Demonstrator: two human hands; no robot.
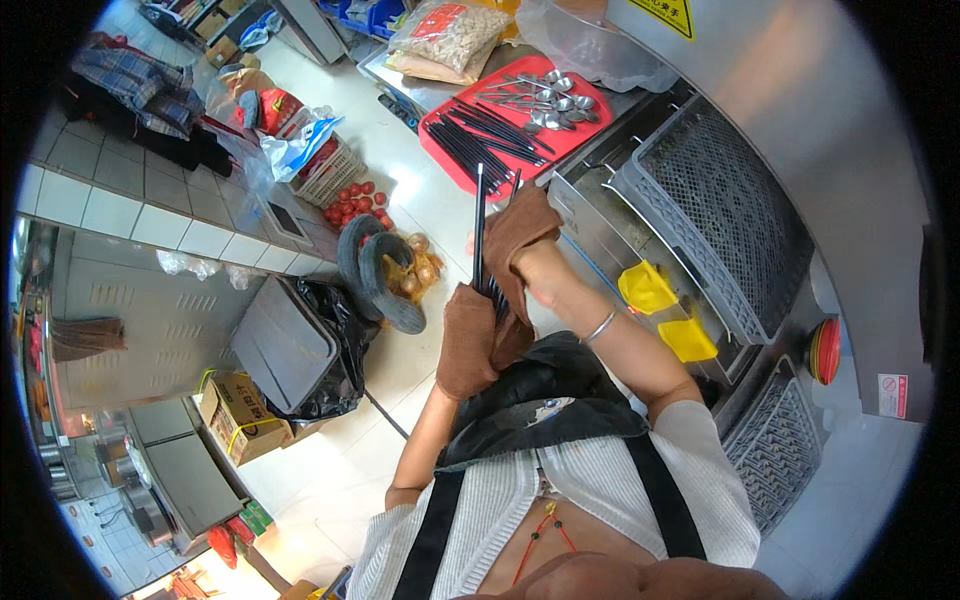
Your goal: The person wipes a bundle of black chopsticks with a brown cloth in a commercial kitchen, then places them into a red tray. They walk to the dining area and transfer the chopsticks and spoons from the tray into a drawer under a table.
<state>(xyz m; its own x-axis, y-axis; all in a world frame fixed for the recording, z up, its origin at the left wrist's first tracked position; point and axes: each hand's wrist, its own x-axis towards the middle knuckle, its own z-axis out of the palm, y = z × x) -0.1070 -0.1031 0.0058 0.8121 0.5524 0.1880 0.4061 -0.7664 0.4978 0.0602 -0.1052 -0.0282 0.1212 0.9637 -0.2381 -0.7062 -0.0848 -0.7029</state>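
Both my hands are wrapped in brown cloth and hold a bundle of black chopsticks point(479, 232) with silvery tips in front of my apron. My left hand point(469, 341), hidden under the cloth, grips the lower end of the bundle. Higher up, my right hand point(532, 262) presses a brown cloth point(529, 214) around the sticks; its fingers are mostly covered. Just beyond, a red tray point(442, 166) carries several black chopsticks point(471, 150) on its near-left half. Metal spoons point(559, 101) are heaped on its far-right half.
To the right, a grey plastic dish rack point(720, 202) rests on a steel machine with yellow cloths point(649, 287) on its front. A bag of pale food pieces point(450, 34) lies behind the tray. Tomatoes point(356, 204), wax gourds point(390, 281) and a lidded bin point(285, 345) occupy the floor at left.
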